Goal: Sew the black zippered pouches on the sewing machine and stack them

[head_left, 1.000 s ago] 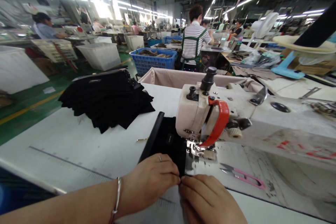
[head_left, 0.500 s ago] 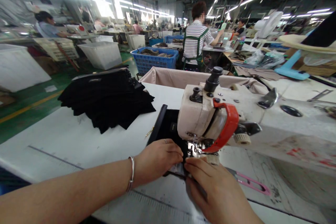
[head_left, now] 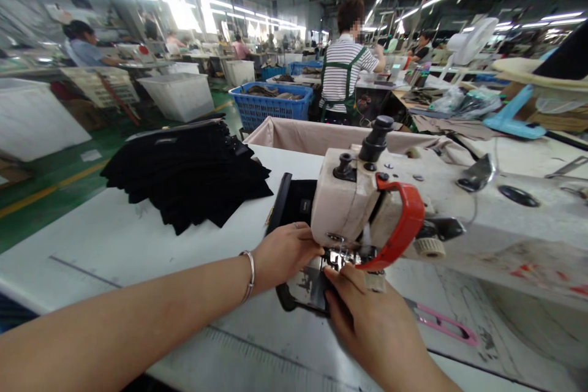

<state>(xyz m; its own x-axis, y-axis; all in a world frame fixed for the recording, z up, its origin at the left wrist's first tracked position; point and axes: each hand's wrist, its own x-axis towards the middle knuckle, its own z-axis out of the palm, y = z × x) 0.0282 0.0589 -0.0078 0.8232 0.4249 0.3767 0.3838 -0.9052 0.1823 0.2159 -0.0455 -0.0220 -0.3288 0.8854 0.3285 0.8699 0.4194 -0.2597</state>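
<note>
A black fabric piece [head_left: 298, 199] with a small label lies partly under the head of the sewing machine [head_left: 342, 196]. My left hand [head_left: 287, 254], with a bangle on its wrist, presses bent fingers on the fabric just left of the presser foot [head_left: 337, 257]. Close in front of the foot, my right hand [head_left: 374, 312] has its thumb and fingers together at the fabric's near end, which they partly hide. Bare metal plate [head_left: 310, 285] shows between the hands. Pink-handled thread snips [head_left: 445, 324] lie to the right of my right hand.
A stack of black fabric pieces [head_left: 184, 171] is on the white table [head_left: 92, 239] at left. Behind the machine is a pink cloth-lined bin [head_left: 294, 131]. Beyond it are a blue basket [head_left: 271, 104] and a person in a striped shirt [head_left: 342, 70].
The black fabric has moved away from me under the machine, baring the metal plate. My left hand has slid forward and right with it; my right hand has shifted slightly forward.
</note>
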